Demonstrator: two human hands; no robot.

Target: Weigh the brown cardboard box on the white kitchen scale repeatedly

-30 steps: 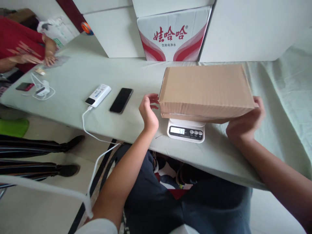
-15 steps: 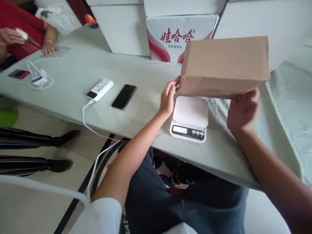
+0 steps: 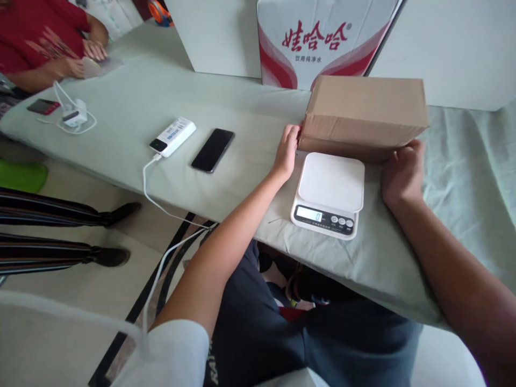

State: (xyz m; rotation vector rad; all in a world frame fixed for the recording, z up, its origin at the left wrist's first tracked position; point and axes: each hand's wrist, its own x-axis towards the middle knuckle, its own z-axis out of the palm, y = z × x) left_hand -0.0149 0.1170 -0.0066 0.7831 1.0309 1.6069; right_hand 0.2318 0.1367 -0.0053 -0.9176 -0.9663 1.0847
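Lifted off the kitchen scale [image 3: 329, 185], the cardboard box [image 3: 365, 115] now sits behind it; my left hand [image 3: 287, 151] and right hand [image 3: 401, 169] grip its ends; dragging could bump the scale.

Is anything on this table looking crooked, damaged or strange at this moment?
Nothing stands out. The cardboard box sits level behind the scale, left hand and right hand at its ends. The tablecloth is only wrinkled at the right.
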